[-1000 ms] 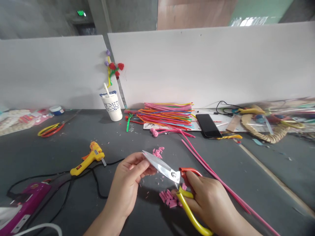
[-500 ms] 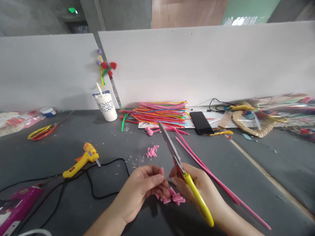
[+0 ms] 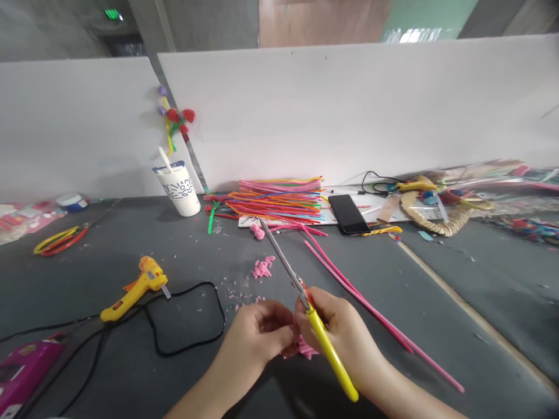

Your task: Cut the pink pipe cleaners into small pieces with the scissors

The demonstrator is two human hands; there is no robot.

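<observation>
Scissors [image 3: 329, 344] with yellow and red handles rest in my right hand [image 3: 343, 323], which is closed around them. Their blades point up and away to the left. My left hand [image 3: 257, 334] is closed, thumb and fingertips together close to the right fingertips; whatever lies in that pinch is hidden. Below the hands, cut pink pipe cleaner pieces [image 3: 307, 348] lie on the table, partly covered by my fingers. Farther forward is another small pile of pink pieces [image 3: 263, 267]. A pink coil [image 3: 257, 231] sits beyond it.
Long pink pipe cleaners [image 3: 349, 287] stretch along the right. A colourful pipe cleaner bundle [image 3: 279, 201], a phone [image 3: 348, 214] and a white cup [image 3: 181, 192] stand behind. To the left are a yellow glue gun [image 3: 135, 289], its black cord [image 3: 187, 355] and pliers [image 3: 61, 240].
The pink piece that showed between my left thumb and finger is now out of sight. My hands are closer together, and the scissors tilt farther left. The whole view has shifted slightly.
</observation>
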